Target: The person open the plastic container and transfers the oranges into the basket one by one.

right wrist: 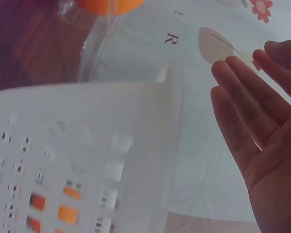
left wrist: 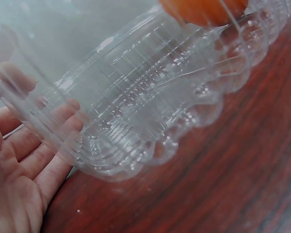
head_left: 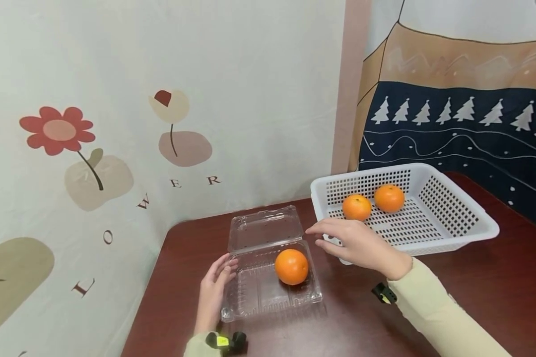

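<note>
A clear plastic clamshell box lies on the table with its lid folded back. One orange fruit sits in the right part of its base. My left hand is at the box's left edge, fingers extended; in the left wrist view the fingers lie against the clear wall and show through it. Between the box and a white basket, my right hand hovers with fingers extended and holds nothing. The right wrist view shows its palm beside the basket's wall.
Two more orange fruits lie in the perforated basket at the back right. The dark red table ends at a printed cloth behind the box. A navy cloth with tree prints hangs behind the basket.
</note>
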A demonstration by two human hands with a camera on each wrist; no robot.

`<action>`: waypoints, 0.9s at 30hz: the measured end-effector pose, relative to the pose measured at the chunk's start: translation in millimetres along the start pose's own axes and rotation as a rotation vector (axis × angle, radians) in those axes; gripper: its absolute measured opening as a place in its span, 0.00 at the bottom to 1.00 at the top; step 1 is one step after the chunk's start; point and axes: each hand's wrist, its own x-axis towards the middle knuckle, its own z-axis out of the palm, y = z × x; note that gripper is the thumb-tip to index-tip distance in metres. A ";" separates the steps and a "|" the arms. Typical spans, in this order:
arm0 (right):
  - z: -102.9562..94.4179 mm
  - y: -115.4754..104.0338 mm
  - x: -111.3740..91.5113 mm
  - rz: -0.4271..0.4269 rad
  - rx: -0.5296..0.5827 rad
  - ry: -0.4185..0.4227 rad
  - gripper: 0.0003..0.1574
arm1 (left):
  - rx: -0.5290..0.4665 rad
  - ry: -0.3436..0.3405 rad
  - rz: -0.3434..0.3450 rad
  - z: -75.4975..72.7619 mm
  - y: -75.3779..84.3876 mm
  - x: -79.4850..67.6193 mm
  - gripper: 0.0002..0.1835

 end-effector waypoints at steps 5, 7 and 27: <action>10.4 -6.1 7.1 -0.018 0.051 0.005 0.17 | 0.011 0.006 -0.035 -3.2 10.1 -3.2 0.18; 13.9 -7.7 8.6 -0.022 0.067 0.013 0.17 | 0.017 0.005 -0.032 -2.0 14.9 -4.6 0.18; 38.9 -15.3 5.3 0.158 0.250 0.076 0.16 | 0.032 -0.008 -0.015 3.4 18.6 -7.5 0.18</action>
